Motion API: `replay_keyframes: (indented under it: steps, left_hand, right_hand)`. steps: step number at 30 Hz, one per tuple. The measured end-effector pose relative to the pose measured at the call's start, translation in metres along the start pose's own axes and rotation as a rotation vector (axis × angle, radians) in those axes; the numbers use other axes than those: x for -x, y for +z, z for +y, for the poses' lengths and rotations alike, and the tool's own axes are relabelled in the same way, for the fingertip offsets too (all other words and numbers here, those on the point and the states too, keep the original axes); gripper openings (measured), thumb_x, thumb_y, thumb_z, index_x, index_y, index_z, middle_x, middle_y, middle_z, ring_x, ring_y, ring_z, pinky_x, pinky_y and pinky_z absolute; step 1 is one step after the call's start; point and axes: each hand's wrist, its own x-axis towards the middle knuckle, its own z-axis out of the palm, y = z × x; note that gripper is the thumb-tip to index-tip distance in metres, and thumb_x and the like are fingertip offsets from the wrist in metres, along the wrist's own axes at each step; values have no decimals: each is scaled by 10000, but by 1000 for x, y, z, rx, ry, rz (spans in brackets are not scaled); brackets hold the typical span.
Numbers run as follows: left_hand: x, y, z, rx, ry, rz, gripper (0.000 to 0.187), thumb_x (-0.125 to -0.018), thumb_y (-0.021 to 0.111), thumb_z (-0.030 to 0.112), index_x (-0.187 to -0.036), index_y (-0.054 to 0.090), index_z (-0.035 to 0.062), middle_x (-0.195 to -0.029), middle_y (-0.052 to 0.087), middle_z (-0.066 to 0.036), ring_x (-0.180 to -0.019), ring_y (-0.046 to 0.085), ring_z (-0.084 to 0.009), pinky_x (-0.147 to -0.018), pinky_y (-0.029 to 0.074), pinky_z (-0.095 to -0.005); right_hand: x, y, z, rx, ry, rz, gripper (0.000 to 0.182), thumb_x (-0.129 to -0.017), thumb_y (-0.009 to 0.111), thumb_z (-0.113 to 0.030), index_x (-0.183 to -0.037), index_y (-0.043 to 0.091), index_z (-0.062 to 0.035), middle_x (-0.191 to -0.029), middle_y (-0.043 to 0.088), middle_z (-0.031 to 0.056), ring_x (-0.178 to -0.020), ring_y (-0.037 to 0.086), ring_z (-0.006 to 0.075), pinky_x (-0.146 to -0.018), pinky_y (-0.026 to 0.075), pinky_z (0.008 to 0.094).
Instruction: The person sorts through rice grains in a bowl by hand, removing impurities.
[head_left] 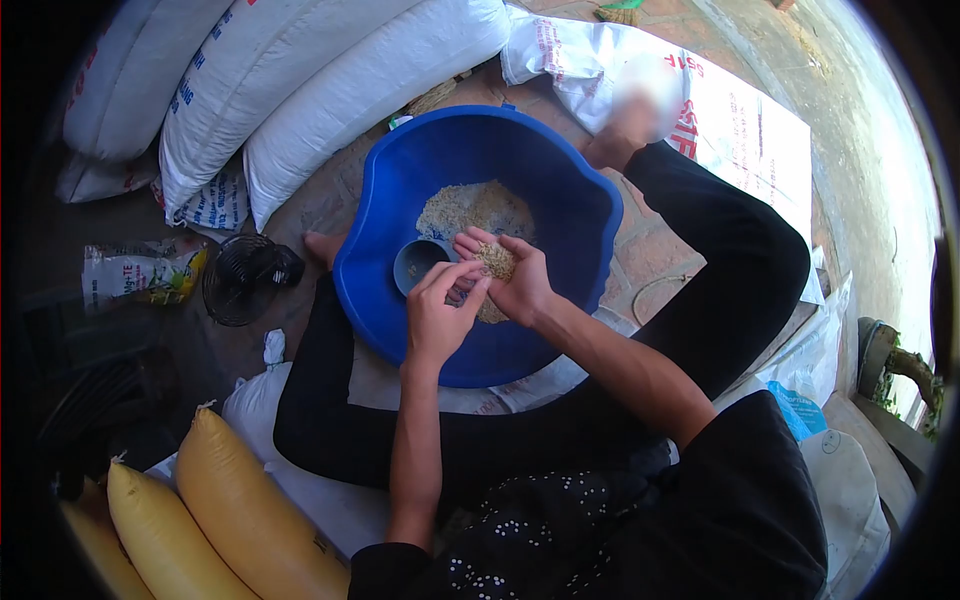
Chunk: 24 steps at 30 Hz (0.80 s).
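A big blue plastic basin (560,190) rests between my legs, with a pile of pale grain (470,208) at its bottom. A small dark blue cup (418,264) lies inside the basin, just left of my hands. My right hand (512,280) is cupped palm up and holds a heap of grain. My left hand (438,310) hovers over it, its fingertips picking at the grain in that palm. Both hands are above the near half of the basin.
Large white filled sacks (300,80) lie at the top left. Yellow filled bags (230,510) lie at the bottom left. A small black fan (245,278) stands left of the basin. An empty printed sack (740,110) is spread at the top right. My legs in black trousers flank the basin.
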Motion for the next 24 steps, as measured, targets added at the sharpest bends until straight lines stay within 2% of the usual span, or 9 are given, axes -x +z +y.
replay_keyframes:
  steps: [4, 10, 13, 16, 24]
  left_hand:
    - [6, 23, -1, -33, 62, -24, 232, -868, 779, 70, -1094, 747, 28, -965, 713, -93, -788, 715, -203, -664, 573, -317]
    - [3, 28, -1, -37, 8, -10, 265, -844, 795, 54, -1106, 756, 34, -967, 715, -103, -808, 727, -224, -682, 593, -328]
    - [3, 31, -3, -43, 36, 9, 259, -813, 818, 38, -1068, 774, 32, -931, 715, -78, -785, 710, -183, -660, 574, -306]
    - [3, 31, -9, -43, 64, 10, 246, -809, 817, 34, -1052, 780, 33, -908, 717, -81, -780, 713, -183, -658, 578, -303]
    - [3, 31, -13, -60, 35, 27, 197, -781, 822, 34, -971, 771, 30, -854, 708, -72, -692, 684, -170, -618, 549, -290]
  right_hand:
    - [1, 1, -3, 58, 14, -4, 545, -1077, 214, -278, -1447, 477, 24, -1432, 582, 192, -1372, 523, 291, -1159, 417, 424]
    - [3, 0, -2, 68, 46, -17, 541, -1084, 213, -277, -1443, 480, 27, -1430, 580, 200, -1373, 522, 291, -1165, 411, 415]
    - [4, -1, -1, 155, 23, -14, 533, -1083, 218, -270, -1445, 480, 21, -1427, 582, 194, -1383, 513, 294, -1178, 398, 415]
    - [6, -2, 0, 195, 37, -16, 526, -1091, 223, -284, -1431, 465, 35, -1443, 556, 196, -1391, 492, 280, -1191, 375, 425]
    - [3, -8, 3, 324, 74, -14, 519, -1079, 255, -269, -1444, 467, 32, -1424, 571, 187, -1292, 566, 255, -1108, 450, 382]
